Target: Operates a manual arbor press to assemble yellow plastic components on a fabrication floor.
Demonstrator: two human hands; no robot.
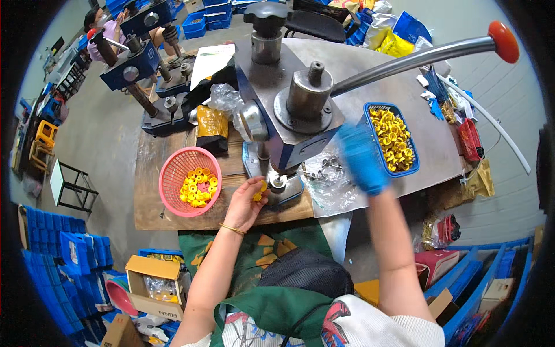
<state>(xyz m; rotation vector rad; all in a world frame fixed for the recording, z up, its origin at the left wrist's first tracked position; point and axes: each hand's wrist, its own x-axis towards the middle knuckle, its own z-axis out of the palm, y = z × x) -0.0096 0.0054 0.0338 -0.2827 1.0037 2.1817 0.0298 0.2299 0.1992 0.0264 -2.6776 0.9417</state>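
Observation:
My bare left hand [245,203], a thin bracelet at its wrist, pinches a small yellow plastic piece [259,191] beside the base of a hand press [257,87]. Just right of those fingertips, a small white round part [278,181] sits under the press ram. My right hand [363,161] wears a blue glove and is smeared by motion, so its fingers are unclear. It hovers between a clear plastic bag [332,198] with small metal parts [329,168] on it and a blue basket [395,173] of yellow cup-shaped pieces [393,139].
A pink basket [164,188] with yellow pieces stands at the table's left. The press lever [416,62], tipped with a red knob [503,41], reaches up to the right. A second press [132,68] stands behind, near a person [98,34]. Stacked blue crates [55,231] lie lower left.

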